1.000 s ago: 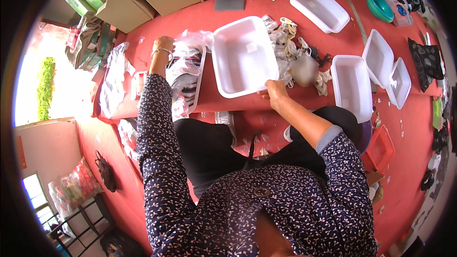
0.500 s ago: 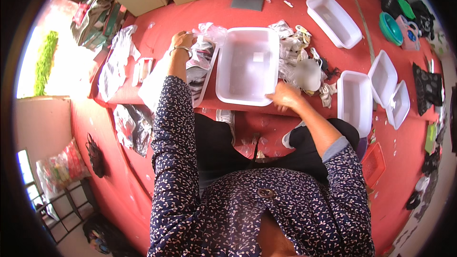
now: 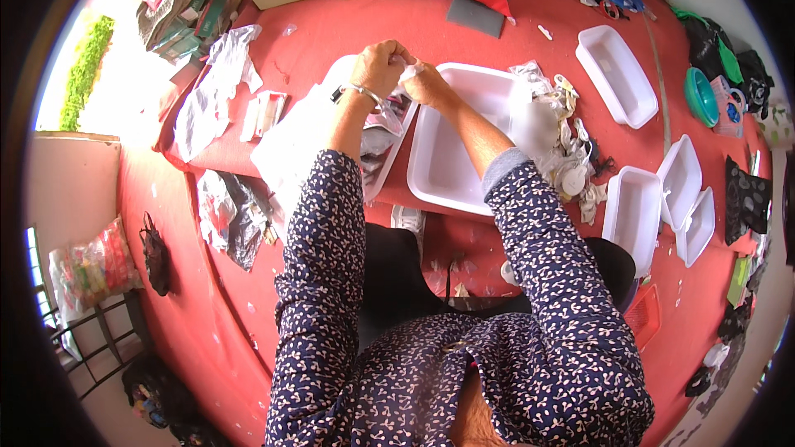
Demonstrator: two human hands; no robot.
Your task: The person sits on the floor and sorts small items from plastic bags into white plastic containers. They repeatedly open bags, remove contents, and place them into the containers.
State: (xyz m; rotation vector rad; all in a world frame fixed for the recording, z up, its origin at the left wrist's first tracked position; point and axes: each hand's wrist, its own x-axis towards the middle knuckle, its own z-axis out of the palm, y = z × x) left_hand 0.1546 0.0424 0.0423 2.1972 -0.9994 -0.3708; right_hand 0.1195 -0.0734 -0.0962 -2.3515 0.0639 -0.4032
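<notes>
White plastic dominates what I see from the head camera. I note the left hand point(image 3: 379, 68) and the right hand point(image 3: 426, 85) raised together, knuckles almost touching, over the near-left corner of a large white tray point(image 3: 454, 167). Between the two sets of fingers sits a small clear plastic bag point(image 3: 406, 73); both hands have their fingers curled narrow and pinched on it, the left from the left side, the right from the right. What the bag contains I cannot tell. A bracelet point(image 3: 358, 93) rings the left wrist.

Directly below the fingers lies a crumpled pile of clear wrappers point(image 3: 383, 128), touching the tray's left wall. Beyond the right fingers, past the tray's far edge, I record a heap of small pale parts and film point(image 3: 556, 136), and further right another white tray point(image 3: 616, 76) standing apart. Near the right elbow rest three more white trays point(image 3: 662, 203), close together. To the left of the left fingers a white sheet point(image 3: 286, 136) covers the red floor point(image 3: 331, 25), with loose plastic bags point(image 3: 214, 91) beyond it. Both sleeves are dark blue with a small pale print.
</notes>
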